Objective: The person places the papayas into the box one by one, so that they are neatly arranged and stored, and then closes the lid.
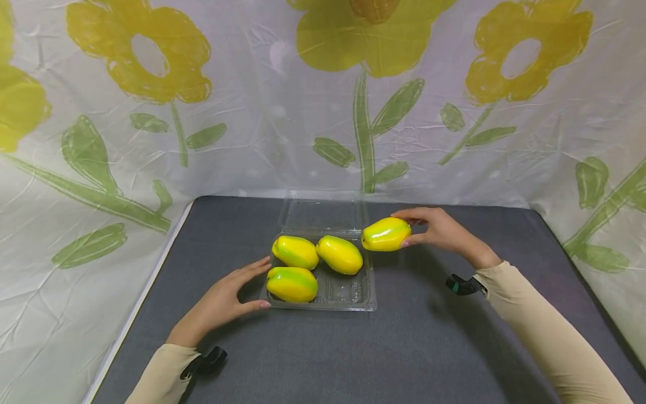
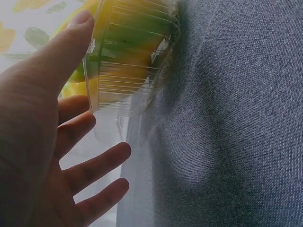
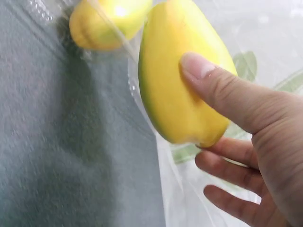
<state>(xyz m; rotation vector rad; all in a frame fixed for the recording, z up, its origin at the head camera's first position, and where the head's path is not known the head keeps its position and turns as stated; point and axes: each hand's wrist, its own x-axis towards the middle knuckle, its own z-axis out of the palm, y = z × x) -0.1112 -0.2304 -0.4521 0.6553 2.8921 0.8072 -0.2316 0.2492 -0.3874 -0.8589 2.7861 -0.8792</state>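
A clear plastic clamshell box sits on the table with its lid folded back. Inside lie three yellow-green papayas: one at the back left, one at the front left, and one in the back middle. My right hand pinches another papaya between thumb and fingers, raised by the box's back right corner. In the right wrist view, the thumb presses on this papaya's side. My left hand is at the box's left wall, fingers spread and fairly straight, thumb by the front corner.
A dark grey cloth covers the table. Behind and at both sides hangs a white curtain printed with yellow flowers. Each wrist carries a black strapped device, on the left and on the right.
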